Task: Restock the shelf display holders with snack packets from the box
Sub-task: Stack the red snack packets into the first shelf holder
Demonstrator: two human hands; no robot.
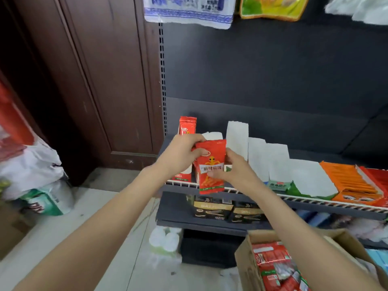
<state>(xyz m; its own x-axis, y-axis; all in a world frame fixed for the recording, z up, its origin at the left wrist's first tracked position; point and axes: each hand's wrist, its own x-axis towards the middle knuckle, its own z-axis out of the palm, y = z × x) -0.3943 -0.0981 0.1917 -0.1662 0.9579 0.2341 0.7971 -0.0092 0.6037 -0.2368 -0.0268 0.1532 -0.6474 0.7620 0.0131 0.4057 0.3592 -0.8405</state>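
Red foil snack packet (pixel 211 166) pinched by both hands: left hand (pixel 180 154) at 10 o'clock corner, right hand (pixel 233 169) at 4; packet to be kept upright, lowered into white card display holder (pixel 212 136) at 12

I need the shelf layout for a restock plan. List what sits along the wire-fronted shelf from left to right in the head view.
Red display holder → red snack packet gripped by left hand and right hand → white holder flaps → green packet → orange packets → red packets.
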